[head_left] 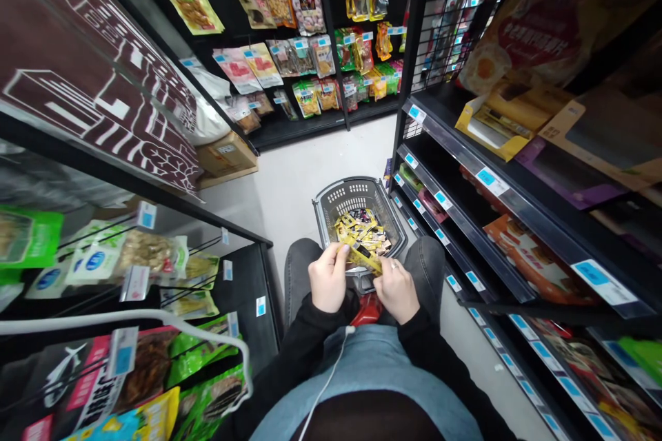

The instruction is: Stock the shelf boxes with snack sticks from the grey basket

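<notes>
Between my hands is a slim yellow packet [363,255] with dark printing, stretched across the near side of a grey plastic basket [323,212]. My left hand [329,277] pinches its left end between thumb and fingers. At the other end, my right hand [397,291] grips it, a ring showing on one finger. Inside the basket lies a loose heap of similar small yellow packets [365,226], some with dark or pale sides. The basket stands on the floor just beyond my knees.
On the right, a shelf rack [445,145] holds an open yellow carton [491,125] and an orange bag [538,255]. Bagged snacks hang on the left rack [149,251] and back rack [305,0]. A cardboard box [227,157] stands on the pale floor [300,172].
</notes>
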A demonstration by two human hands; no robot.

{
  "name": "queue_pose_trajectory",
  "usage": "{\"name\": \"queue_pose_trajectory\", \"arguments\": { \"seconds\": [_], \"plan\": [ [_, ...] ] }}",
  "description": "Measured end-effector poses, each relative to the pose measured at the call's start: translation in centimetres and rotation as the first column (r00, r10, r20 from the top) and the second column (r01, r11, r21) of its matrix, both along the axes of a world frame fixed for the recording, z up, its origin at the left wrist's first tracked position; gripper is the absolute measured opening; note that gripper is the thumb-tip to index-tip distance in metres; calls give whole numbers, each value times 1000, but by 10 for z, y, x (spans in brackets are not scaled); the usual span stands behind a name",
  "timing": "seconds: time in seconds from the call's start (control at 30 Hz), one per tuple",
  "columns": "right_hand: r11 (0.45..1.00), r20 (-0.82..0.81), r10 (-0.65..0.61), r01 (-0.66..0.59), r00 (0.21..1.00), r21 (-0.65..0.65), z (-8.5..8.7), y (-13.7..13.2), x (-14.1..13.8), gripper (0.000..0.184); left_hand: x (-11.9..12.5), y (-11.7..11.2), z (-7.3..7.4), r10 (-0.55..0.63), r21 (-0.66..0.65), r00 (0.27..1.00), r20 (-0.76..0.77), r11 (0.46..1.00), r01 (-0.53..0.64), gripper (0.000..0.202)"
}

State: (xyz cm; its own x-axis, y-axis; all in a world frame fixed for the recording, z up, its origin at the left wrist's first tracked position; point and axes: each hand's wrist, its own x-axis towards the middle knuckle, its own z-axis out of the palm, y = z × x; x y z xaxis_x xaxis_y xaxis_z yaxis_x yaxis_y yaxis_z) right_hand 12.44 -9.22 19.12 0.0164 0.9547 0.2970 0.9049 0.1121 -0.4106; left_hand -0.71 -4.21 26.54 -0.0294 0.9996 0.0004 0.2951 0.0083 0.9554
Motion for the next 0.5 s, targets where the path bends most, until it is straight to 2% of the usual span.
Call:
{"name": "queue_pose_trajectory", "arguments": {
  "seconds": [0.17, 0.3, 0.5],
  "plan": [
    [999, 83, 42, -43, 996, 1, 1, -1, 3, 34, -3, 0, -3, 71, 11, 997, 33, 997, -72, 30],
    [995, 98, 96, -93, 991, -35, 3, 0, 7, 34, -5, 3, -4, 66, -42, 990, 125, 997, -61, 32],
    [945, -43, 325, -327, 945, -29, 9, 0, 22, 53, -19, 20, -14, 122, -178, 943, 310, 982, -68, 38]
  ]
}}
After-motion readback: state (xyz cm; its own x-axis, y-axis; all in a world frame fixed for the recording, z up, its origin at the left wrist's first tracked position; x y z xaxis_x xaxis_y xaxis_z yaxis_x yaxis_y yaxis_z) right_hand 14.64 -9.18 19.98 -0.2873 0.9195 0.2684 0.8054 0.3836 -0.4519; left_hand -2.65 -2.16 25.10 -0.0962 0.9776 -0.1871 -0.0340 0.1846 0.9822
